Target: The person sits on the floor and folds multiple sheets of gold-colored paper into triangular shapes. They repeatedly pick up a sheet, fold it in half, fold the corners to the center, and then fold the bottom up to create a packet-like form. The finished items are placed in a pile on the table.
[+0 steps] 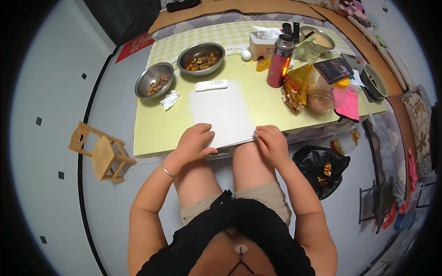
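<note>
A blank white sheet of paper (223, 112) lies on the table at its near edge, in front of me. My left hand (195, 141) rests at the sheet's near left corner, fingers stretched and thumb apart from them. At the near right corner, my right hand (272, 141) has its fingers bent together on the paper's edge; its thumb is mostly hidden. A long white plastic object (211, 85), perhaps a remote control, lies at the sheet's far end. Beside it on the left is a crumpled white tissue (170, 100).
The table (159, 133) also bears two metal bowls of food (201, 59) (155, 80), a red thermos (280, 62), a tissue box (262, 46), a yellow snack packet (300, 83) and a dark phone (334, 70). A wooden chair (108, 154) stands left; a black bag (321, 171) sits right.
</note>
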Demonstrator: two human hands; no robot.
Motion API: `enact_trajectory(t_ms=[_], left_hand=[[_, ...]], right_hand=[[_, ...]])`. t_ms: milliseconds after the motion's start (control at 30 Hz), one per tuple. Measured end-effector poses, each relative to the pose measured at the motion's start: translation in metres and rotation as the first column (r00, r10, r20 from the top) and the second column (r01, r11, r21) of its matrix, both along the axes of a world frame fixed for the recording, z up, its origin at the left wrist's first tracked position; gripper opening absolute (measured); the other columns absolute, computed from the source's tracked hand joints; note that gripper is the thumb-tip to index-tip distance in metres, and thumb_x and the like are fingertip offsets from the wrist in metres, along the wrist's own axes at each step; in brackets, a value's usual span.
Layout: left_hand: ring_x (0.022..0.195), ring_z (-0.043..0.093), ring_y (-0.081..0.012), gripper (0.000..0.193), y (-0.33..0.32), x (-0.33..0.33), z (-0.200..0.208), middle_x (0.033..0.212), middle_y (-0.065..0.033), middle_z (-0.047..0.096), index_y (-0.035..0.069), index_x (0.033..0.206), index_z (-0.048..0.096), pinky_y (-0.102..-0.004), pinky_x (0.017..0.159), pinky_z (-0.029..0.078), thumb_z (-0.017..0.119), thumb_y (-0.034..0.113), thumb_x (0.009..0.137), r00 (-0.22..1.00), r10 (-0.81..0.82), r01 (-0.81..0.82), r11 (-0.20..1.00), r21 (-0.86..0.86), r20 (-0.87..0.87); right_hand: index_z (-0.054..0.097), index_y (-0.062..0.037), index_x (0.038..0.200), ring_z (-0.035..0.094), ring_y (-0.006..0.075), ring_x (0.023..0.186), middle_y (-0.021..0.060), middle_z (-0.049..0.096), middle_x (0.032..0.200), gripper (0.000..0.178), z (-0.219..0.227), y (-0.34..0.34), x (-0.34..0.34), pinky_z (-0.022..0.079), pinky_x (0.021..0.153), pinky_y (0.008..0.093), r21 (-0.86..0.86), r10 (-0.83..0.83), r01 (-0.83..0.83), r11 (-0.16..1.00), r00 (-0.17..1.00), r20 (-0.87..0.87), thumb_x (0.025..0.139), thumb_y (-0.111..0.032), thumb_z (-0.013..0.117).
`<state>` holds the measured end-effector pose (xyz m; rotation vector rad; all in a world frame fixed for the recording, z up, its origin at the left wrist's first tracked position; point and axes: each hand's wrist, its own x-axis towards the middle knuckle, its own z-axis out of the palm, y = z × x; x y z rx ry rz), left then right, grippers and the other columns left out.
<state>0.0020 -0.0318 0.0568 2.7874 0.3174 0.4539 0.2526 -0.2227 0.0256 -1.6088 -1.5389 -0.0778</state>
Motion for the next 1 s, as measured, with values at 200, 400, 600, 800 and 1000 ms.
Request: enact_trajectory(t_ms=[200,400,600,800,1000], left_hand=[[0.113,0.061,-0.0388,0.051,-0.013,-0.018,-0.013,0.123,-0.0204,0.065,0.0,0.11,0.069,-0.0456,0.097,0.051,0.085,0.028,0.071,0.984,0.129,-0.123,0.991,-0.06,0.124],[0.11,0.062,-0.0376,0.049,-0.012,-0.015,-0.017,0.119,-0.0186,0.066,0.0,0.111,0.069,-0.0448,0.097,0.051,0.085,0.023,0.071,0.972,0.18,-0.172,0.983,-0.066,0.148],[0.114,0.063,-0.0349,0.04,-0.01,-0.02,-0.021,0.123,-0.0149,0.068,0.004,0.108,0.072,-0.0431,0.098,0.051,0.083,0.021,0.074,0.97,0.2,-0.186,0.977,-0.104,0.14],[0.117,0.064,-0.033,0.035,-0.008,-0.024,-0.024,0.122,-0.0141,0.07,0.006,0.107,0.074,-0.0416,0.099,0.052,0.081,0.022,0.077,0.968,0.197,-0.179,0.976,-0.123,0.153],[0.11,0.068,-0.0337,0.025,-0.017,-0.013,-0.014,0.114,-0.0144,0.072,0.005,0.101,0.075,-0.0409,0.095,0.054,0.079,0.019,0.081,0.945,0.249,-0.232,0.967,-0.101,0.211]], right_hand=[[0.068,-0.0078,0.114,0.059,0.031,0.123,0.0093,0.066,0.13,0.03,-0.006,0.032,0.003,0.048,0.101,0.0445,-0.18,0.149,-0.112,0.977,0.966,0.209,0.085,-0.012,0.071],[0.067,-0.0073,0.115,0.06,0.0294,0.123,0.0102,0.067,0.128,0.035,0.004,0.04,0.012,0.046,0.106,0.0469,-0.264,0.245,-0.153,0.952,0.899,0.363,0.083,-0.02,0.074],[0.068,-0.0067,0.109,0.064,0.031,0.115,0.0112,0.069,0.121,0.033,0.016,0.045,0.015,0.049,0.101,0.0463,-0.269,0.297,-0.203,0.942,0.877,0.377,0.08,-0.022,0.076],[0.07,-0.0071,0.096,0.067,0.0312,0.104,0.01,0.072,0.11,0.019,0.008,0.052,0.016,0.052,0.093,0.0423,-0.166,0.276,-0.229,0.959,0.886,0.373,0.082,-0.019,0.075],[0.07,-0.0067,0.096,0.068,0.0299,0.094,0.0075,0.073,0.103,0.019,0.009,0.061,0.017,0.054,0.089,0.0405,-0.286,0.224,-0.154,0.946,0.947,0.231,0.083,-0.02,0.076]])
